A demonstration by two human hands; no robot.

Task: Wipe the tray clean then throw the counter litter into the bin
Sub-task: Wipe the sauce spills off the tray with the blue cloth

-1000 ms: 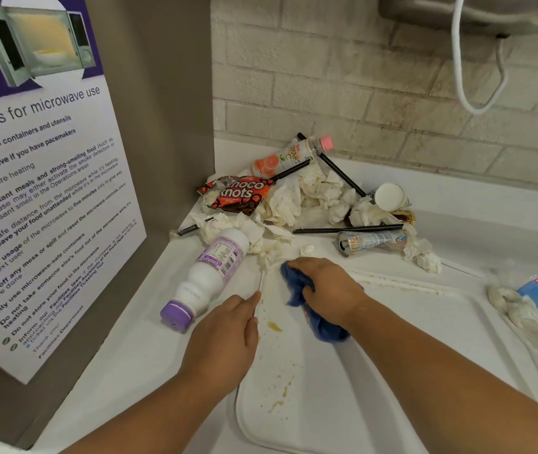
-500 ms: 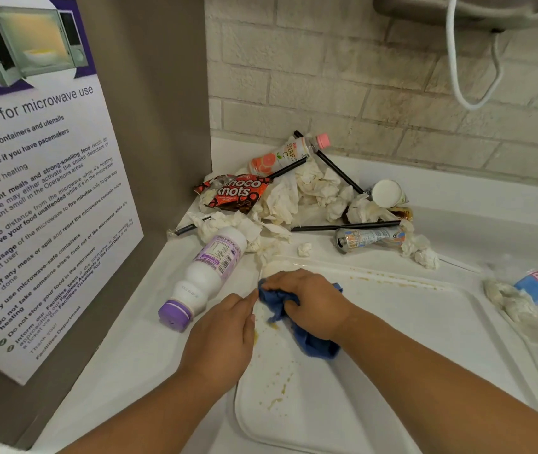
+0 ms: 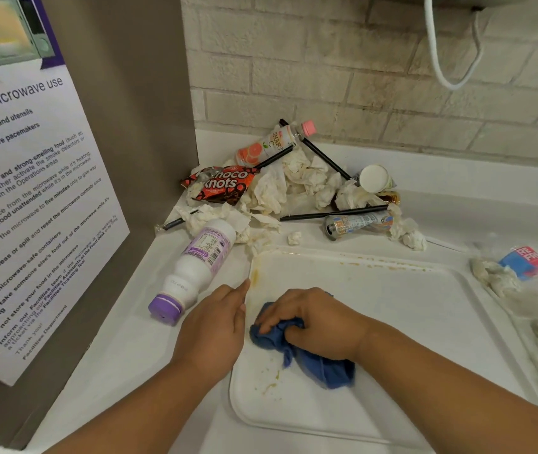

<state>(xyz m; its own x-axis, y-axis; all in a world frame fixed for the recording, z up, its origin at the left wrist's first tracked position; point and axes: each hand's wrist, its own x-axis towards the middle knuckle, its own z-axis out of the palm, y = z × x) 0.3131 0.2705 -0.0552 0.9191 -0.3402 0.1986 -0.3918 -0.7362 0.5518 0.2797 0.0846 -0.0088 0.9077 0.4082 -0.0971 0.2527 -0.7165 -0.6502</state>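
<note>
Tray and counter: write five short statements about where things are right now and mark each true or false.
1. The right hand presses a blue cloth onto the white tray. True.
2. The tray is spotless. False: brown smears remain along its left and far rims, with specks near the cloth.
3. The left hand holds the purple-capped bottle. False: the bottle lies on its side on the counter; the hand rests at the tray's left edge.
4. The choco knots wrapper lies in the litter pile by the wall. True.
5. The pink-capped bottle stands upright. False: it lies tilted on the tissues.
</note>
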